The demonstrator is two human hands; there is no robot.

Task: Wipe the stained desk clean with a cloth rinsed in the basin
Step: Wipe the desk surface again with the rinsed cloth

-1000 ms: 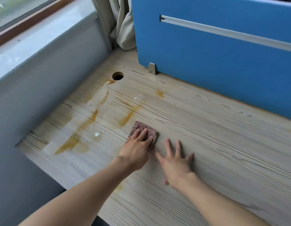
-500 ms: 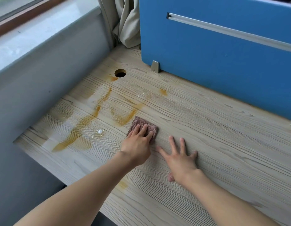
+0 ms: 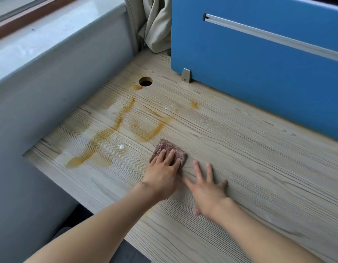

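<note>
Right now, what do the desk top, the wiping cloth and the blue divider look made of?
Desk top: pale wood-grain, matte, fine ridged lines; laminate or veneer likely, solid wood not excluded. Cloth: brownish fuzzy textile, perhaps microfibre, by its nap. Blue divider: smooth matte panel, plastic or fabric-faced, unclear; its rail looks like brushed metal.

A blue partition panel [image 3: 259, 82] stood at 1 o'clock, with a pale metal rail [image 3: 274, 37] across it and a small metal bracket [image 3: 185, 74] at its lower corner. A beige curtain [image 3: 156, 25] hung bunched at 12 o'clock. A grey wall [image 3: 41, 111] under a pale sill [image 3: 50, 35] and a brown window frame [image 3: 29, 19] filled 10 o'clock in soft daylight. Dark floor [image 3: 79, 217] showed at 7 o'clock.
</note>
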